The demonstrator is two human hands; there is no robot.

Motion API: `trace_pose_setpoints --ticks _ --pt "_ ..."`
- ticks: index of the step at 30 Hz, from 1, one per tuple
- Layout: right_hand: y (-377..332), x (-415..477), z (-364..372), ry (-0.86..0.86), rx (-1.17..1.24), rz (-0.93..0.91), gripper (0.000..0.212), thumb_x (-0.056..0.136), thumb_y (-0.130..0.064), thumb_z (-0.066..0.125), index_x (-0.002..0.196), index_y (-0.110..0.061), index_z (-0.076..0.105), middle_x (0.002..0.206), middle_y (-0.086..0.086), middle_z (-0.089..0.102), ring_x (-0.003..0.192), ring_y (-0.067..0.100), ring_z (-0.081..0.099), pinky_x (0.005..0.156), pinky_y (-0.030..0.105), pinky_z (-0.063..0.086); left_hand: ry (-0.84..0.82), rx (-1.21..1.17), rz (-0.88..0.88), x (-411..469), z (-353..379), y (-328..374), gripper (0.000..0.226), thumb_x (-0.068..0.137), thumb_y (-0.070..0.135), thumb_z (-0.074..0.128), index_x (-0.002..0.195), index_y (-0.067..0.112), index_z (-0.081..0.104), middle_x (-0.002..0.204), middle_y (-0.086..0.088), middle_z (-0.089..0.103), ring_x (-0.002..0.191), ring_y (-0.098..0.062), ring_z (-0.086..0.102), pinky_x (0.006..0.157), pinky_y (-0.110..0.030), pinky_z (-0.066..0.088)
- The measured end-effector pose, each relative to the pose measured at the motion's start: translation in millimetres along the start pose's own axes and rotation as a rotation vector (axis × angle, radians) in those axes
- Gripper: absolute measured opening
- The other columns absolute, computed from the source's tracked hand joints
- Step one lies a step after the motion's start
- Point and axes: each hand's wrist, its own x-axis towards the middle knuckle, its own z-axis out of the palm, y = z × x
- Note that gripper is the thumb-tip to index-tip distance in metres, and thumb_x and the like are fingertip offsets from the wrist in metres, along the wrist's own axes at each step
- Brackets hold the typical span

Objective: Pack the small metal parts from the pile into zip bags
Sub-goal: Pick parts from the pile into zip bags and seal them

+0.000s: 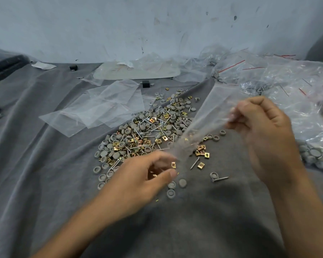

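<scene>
"Clear plastic, that zip bag [209, 112]. Who has it?" asked the first watcher.

"The right hand [265, 131]," said the second. "Its thumb and forefinger pinch one edge, the other fingers curled in behind. The bag hangs in the air above the pile [147, 131] of brass clips, grey caps and screws on the grey cloth [45, 164]."

"And how does it lie?"

"Slantwise. Its long axis runs from beyond the right hand down and to the left, and the low end comes in just at the left hand [144, 175]. So the left hand is the nearer one to that end, and to the pile too."

"Does the left hand hold it?"

"Hard to say. Its fingers are curled, thumb and forefinger close together by the bag's low end, with a brass clip [173, 164] showing between them. The blur hides whether they grip the plastic, the clip or nothing."

"Which end is the mouth?"

"Cannot tell; the film is too clear and smeared. If it is the low end, the left hand probably has only to part it and feed parts in from just beneath."

"And the other bags?"

"Empty bags [101, 107] lie flat beyond the pile to the left; a heap of bags [287, 81] sits to the right."
</scene>
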Motion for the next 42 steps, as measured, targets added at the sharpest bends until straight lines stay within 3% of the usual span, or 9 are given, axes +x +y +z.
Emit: trace_pose_setpoints --ticks 4,8,13,17,21,29,34,39,42 --pt "-11 8 -24 0.091 -0.139 -0.066 0.005 0.083 -0.023 0.065 0.085 -0.028 0.064 0.067 -0.001 0.065 0.064 0.018 0.059 0.063 0.026 0.051 0.101 0.256 0.008 12 1 -2 0.013 0.094 0.037 0.068 0.107 0.035 0.07 0.092 0.025 0.07 0.089 0.007 0.063 0.079 -0.017 0.049" --pt "-11 12 -42 0.169 -0.248 -0.081 0.03 0.088 -0.026 0.075 0.111 -0.033 0.057 0.081 -0.001 0.07 0.07 0.014 0.066 0.068 0.028 0.057 0.077 0.455 0.024 41 16 1 0.025 0.096 0.041 0.061 0.12 0.034 0.062 0.11 0.015 0.066 0.105 -0.006 0.056 0.085 -0.026 0.042" --pt "-10 16 -52 0.243 -0.242 -0.092 0.017 0.084 -0.031 0.081 0.097 -0.028 0.071 0.081 -0.01 0.073 0.07 0.009 0.066 0.067 0.023 0.056 0.129 0.548 0.017 73 41 -1 0.054 0.093 0.055 0.06 0.136 0.025 0.051 0.132 0.006 0.054 0.124 -0.014 0.043 0.105 -0.031 0.038" --pt "-6 16 -52 0.229 -0.311 -0.115 0.009 0.087 -0.031 0.078 0.095 -0.03 0.073 0.084 -0.012 0.073 0.075 0.006 0.064 0.072 0.025 0.056 0.139 0.675 -0.062 90 52 -2 0.072 0.084 0.072 0.058 0.133 0.02 0.052 0.133 -0.001 0.052 0.125 -0.022 0.044 0.104 -0.037 0.04" --pt "-3 15 -49 0.196 -0.393 -0.11 0.013 0.087 -0.032 0.078 0.099 -0.029 0.074 0.089 -0.007 0.075 0.08 0.007 0.067 0.078 0.028 0.057 0.128 0.638 -0.038 100 60 2 0.058 0.086 0.065 0.063 0.122 0.02 0.059 0.12 -0.002 0.059 0.114 -0.023 0.051 0.092 -0.036 0.044" --pt "-3 10 -42 0.081 -0.436 -0.08 0.013 0.09 -0.021 0.078 0.1 -0.027 0.075 0.083 -0.009 0.074 0.073 0.006 0.064 0.071 0.027 0.052 0.085 0.646 0.009 86 39 0 0.016 0.094 0.037 0.062 0.097 0.022 0.067 0.094 0.007 0.063 0.084 -0.014 0.058 0.067 -0.029 0.039" --pt "-6 5 -32 -0.155 -0.492 -0.047 0.022 0.09 -0.018 0.076 0.103 -0.036 0.077 0.087 -0.006 0.071 0.074 0.006 0.063 0.067 0.016 0.052 0.107 0.592 -0.049 59 6 -3 0.022 0.092 0.038 0.068 0.113 0.031 0.073 0.102 0.011 0.073 0.094 -0.011 0.065 0.08 -0.028 0.05" --pt "2 -5 -10 -0.367 -0.592 0.011 0.022 0.087 -0.021 0.075 0.103 -0.036 0.077 0.086 -0.008 0.07 0.08 0.012 0.065 0.077 0.033 0.053 0.203 0.465 -0.073 39 -16 -10 0.016 0.091 0.034 0.071 0.106 0.034 0.077 0.094 0.017 0.074 0.084 0.0 0.065 0.079 -0.025 0.051" --pt "8 -10 1 -0.438 -0.595 0.019 0.023 0.088 -0.02 0.075 0.104 -0.037 0.077 0.088 -0.007 0.07 0.084 0.013 0.066 0.08 0.038 0.053 0.204 0.411 -0.077 33 -26 -16 0.019 0.094 0.032 0.068 0.112 0.034 0.075 0.081 0.029 0.065 0.074 0.014 0.059 0.07 -0.005 0.042"
